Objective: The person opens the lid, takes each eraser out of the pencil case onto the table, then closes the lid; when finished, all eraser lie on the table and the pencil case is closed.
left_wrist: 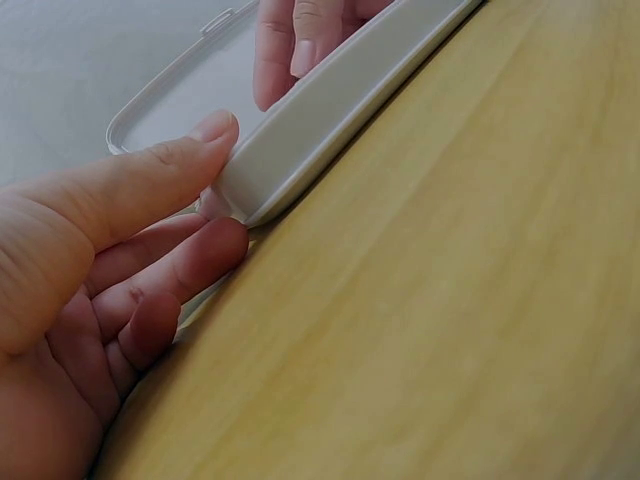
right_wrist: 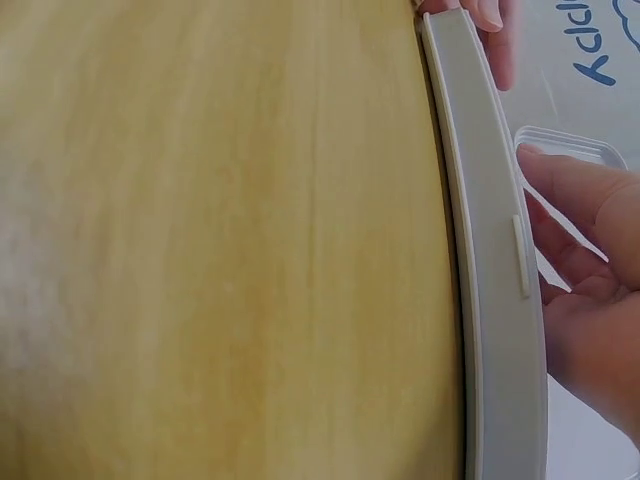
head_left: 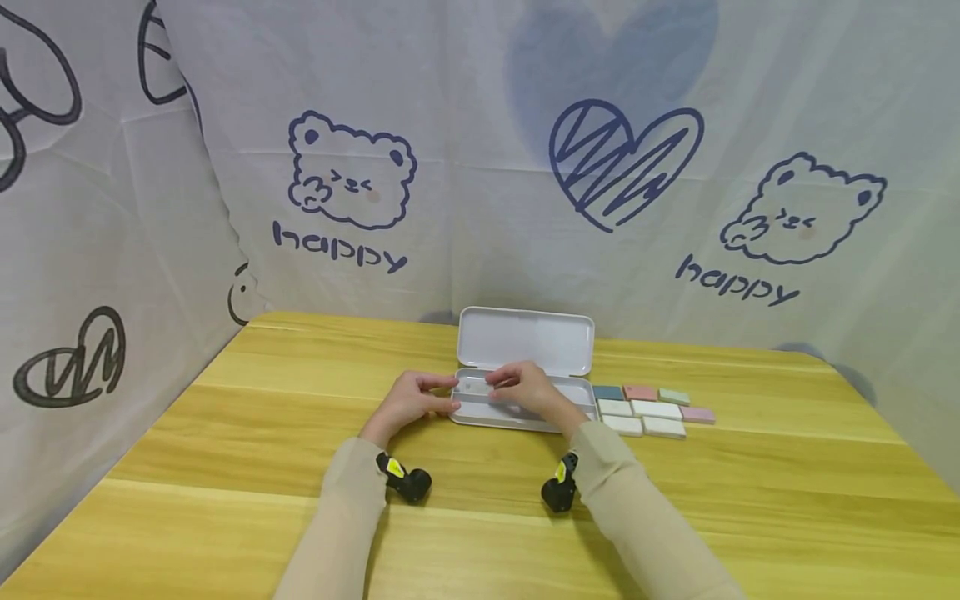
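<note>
A white pencil case [head_left: 517, 418] lies on the table with its lid [head_left: 525, 340] raised at the back. My left hand [head_left: 408, 402] grips the case's left end; in the left wrist view its thumb [left_wrist: 195, 155] lies against the rim and the fingers curl by the corner. My right hand [head_left: 528, 390] reaches into the case, finger and thumb at the right end of a small white eraser [head_left: 472, 386] in the left part of the tray. The front wall [right_wrist: 500, 300] of the case partly hides those fingertips in the right wrist view.
Right of the case lie several flat eraser-like blocks: a blue one [head_left: 607, 392], a red-pink one [head_left: 640, 392], a green one [head_left: 674, 397], a light pink one [head_left: 698, 415] and white ones [head_left: 656, 409]. A printed cloth [head_left: 495, 208] hangs behind the wooden table [head_left: 480, 533].
</note>
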`<state>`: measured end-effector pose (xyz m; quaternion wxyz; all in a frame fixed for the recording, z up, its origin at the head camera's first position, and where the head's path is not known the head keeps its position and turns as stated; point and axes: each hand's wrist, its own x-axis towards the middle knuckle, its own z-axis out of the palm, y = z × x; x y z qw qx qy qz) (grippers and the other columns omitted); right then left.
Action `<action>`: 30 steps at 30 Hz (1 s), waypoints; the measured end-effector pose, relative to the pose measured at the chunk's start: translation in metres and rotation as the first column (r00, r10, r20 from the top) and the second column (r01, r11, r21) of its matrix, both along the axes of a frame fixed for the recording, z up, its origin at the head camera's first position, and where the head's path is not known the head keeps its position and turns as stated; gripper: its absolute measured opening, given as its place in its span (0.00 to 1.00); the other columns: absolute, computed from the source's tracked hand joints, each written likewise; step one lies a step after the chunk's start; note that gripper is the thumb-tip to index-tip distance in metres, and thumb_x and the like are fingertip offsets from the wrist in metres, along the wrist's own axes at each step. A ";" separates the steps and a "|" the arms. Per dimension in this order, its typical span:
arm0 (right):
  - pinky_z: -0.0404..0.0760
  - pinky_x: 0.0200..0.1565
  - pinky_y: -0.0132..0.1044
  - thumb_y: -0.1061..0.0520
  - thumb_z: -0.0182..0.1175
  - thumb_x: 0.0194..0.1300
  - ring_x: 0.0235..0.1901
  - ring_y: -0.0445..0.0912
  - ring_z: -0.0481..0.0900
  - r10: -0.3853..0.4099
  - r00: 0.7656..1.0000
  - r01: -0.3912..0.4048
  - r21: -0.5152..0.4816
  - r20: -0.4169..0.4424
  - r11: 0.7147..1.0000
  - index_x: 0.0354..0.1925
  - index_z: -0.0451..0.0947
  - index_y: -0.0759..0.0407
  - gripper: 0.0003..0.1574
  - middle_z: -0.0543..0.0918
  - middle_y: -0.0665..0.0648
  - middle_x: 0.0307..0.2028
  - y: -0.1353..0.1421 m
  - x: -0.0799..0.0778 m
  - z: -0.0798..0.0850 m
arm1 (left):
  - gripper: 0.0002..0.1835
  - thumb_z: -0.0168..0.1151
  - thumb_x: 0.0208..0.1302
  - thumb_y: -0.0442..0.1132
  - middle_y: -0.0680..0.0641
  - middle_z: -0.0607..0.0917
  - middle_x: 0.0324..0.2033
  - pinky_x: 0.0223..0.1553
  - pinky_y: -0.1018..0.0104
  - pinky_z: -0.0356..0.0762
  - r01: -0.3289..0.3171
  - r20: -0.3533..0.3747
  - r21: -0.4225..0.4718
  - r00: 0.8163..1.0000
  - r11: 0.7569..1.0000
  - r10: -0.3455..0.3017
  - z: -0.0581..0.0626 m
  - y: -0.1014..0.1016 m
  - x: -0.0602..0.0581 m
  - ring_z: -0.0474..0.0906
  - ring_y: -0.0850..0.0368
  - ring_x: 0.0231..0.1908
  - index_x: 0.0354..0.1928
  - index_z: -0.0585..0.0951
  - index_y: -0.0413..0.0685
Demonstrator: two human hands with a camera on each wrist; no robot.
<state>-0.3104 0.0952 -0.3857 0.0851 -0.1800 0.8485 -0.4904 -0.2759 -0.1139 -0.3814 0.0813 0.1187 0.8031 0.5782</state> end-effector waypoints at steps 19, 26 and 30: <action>0.74 0.37 0.31 0.71 0.61 0.50 0.35 0.46 0.78 -0.068 0.998 0.068 -0.061 -0.001 0.996 0.38 0.78 0.73 0.13 0.82 0.64 0.36 -0.006 0.001 0.002 | 0.24 0.71 0.45 0.42 0.45 0.83 0.39 0.20 0.70 0.67 -0.010 -0.035 0.012 0.999 1.000 0.010 -0.028 -0.005 -0.021 0.74 0.59 0.20 0.46 0.80 0.42; 0.73 0.33 0.30 0.73 0.61 0.49 0.31 0.42 0.76 -0.122 0.992 0.121 -0.070 -0.010 0.990 0.36 0.79 0.73 0.11 0.82 0.61 0.32 -0.010 -0.001 -0.001 | 0.24 0.68 0.48 0.35 0.39 0.81 0.41 0.21 0.69 0.66 -0.015 0.014 0.004 1.000 1.000 0.015 -0.028 -0.003 -0.022 0.74 0.58 0.21 0.49 0.77 0.36; 0.73 0.32 0.29 0.73 0.61 0.48 0.29 0.41 0.75 -0.149 0.989 0.147 -0.077 -0.008 0.986 0.35 0.79 0.72 0.11 0.82 0.60 0.31 -0.013 0.000 -0.002 | 0.23 0.68 0.49 0.33 0.37 0.80 0.41 0.21 0.68 0.66 -0.002 0.002 0.014 1.000 1.000 0.002 -0.027 -0.004 -0.021 0.75 0.57 0.21 0.49 0.77 0.34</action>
